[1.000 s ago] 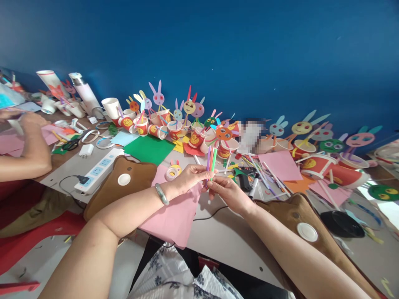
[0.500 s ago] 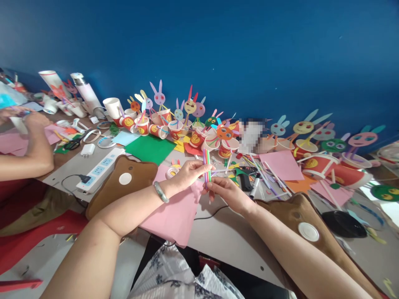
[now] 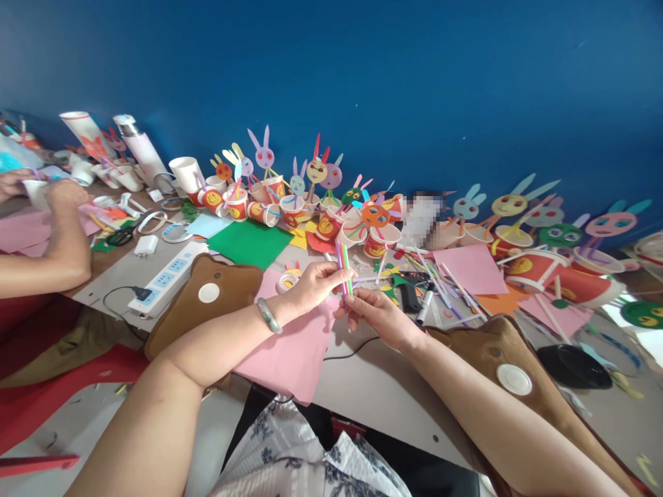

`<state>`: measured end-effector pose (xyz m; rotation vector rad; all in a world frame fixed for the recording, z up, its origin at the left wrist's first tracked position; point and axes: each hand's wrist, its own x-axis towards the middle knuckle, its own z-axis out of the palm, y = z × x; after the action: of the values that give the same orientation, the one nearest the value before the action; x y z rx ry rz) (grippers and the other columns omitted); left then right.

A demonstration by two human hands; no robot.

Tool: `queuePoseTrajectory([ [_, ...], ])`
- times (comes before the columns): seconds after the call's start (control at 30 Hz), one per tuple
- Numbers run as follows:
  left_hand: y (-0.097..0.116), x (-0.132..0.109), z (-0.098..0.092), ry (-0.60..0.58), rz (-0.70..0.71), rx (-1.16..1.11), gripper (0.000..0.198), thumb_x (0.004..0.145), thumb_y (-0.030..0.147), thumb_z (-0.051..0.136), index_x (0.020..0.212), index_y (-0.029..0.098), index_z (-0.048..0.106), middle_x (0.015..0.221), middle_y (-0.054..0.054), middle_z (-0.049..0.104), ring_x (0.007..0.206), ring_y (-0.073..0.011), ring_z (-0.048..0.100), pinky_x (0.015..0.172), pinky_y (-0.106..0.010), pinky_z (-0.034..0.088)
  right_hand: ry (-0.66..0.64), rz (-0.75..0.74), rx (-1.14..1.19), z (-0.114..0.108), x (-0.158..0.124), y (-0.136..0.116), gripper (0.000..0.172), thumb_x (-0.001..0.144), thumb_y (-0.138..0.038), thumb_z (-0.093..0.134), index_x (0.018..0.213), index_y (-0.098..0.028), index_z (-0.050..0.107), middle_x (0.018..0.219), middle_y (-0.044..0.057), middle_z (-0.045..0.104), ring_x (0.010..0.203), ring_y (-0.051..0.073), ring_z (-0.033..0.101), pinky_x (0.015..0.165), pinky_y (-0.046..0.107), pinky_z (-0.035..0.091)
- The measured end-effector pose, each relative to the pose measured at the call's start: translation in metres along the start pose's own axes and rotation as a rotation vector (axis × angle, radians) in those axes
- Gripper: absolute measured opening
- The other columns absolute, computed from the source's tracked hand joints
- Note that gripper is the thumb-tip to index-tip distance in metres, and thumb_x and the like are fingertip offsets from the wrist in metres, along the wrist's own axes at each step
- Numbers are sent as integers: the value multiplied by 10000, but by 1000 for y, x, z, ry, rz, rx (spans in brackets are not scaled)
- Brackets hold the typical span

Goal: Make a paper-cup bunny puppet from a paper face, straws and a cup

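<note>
A small bundle of coloured drinking straws [image 3: 343, 259], purple, orange, pink and green, stands nearly upright between my hands. My left hand [image 3: 318, 284] pinches it from the left, thumb across the front. Lower down, my right hand [image 3: 377, 312] grips the bundle's bottom end from the right. Beneath my left forearm lies a sheet of pink paper [image 3: 290, 359]. A roll of tape [image 3: 286, 283] rests just beyond my left wrist. Beyond my hands, paper cups [image 3: 353, 231] carry paper rabbit heads [image 3: 375, 215] on straws.
A white power strip [image 3: 168, 281] and brown cushion [image 3: 228, 297] lie left; another brown cushion [image 3: 481, 352] lies right. Loose straws [image 3: 440, 276], a black-and-white marker [image 3: 425, 304] and green paper [image 3: 251, 243] are on the table. At far left, a co-worker's hands [image 3: 67, 193] hold a white cup [image 3: 37, 194].
Both my hands keep hold of the straws, which now lean slightly left. The right hand sits a little higher. At left, the co-worker's cup is raised and more upright.
</note>
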<state>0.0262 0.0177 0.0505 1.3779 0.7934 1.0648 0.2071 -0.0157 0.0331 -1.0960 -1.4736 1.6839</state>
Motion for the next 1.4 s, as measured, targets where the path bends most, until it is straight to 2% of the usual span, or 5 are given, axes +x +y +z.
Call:
queuePoseTrajectory([
  [0.27,0,-4,0,23,21,131,427,817,564,687,712,150,667,626,0,558,603,-105,474,565,-247,352,25,-4,-101,5,-1,-4,461,827,-625,695,819,-166,665,860,66,770,552,117,626,601,290,490],
  [0.63,-2,2,0,36,-95,-77,470,765,616,703,750,147,699,570,37,471,550,-82,439,526,-237,314,9,-7,-113,2,0,-3,454,840,-621,682,825,-168,643,814,51,757,551,116,633,598,287,491],
  [0.87,1,1,0,-4,-62,-29,458,848,594,625,776,152,721,622,6,539,580,-89,465,545,-241,352,-2,-23,-116,2,0,-5,440,832,-612,696,813,-176,645,806,50,764,549,116,636,589,288,488],
  [1.23,7,-2,0,11,-76,11,448,816,592,685,807,145,718,619,8,546,563,-89,476,530,-231,373,-48,-2,-105,6,-2,-5,492,833,-644,671,808,-153,645,805,59,770,562,108,654,576,253,447],
  [1.4,11,-5,4,-58,-132,-19,454,797,601,700,822,149,723,595,11,557,548,-99,498,539,-242,418,-60,-64,-105,7,-3,-6,521,856,-660,632,977,-155,682,840,59,771,576,119,660,606,263,475],
])
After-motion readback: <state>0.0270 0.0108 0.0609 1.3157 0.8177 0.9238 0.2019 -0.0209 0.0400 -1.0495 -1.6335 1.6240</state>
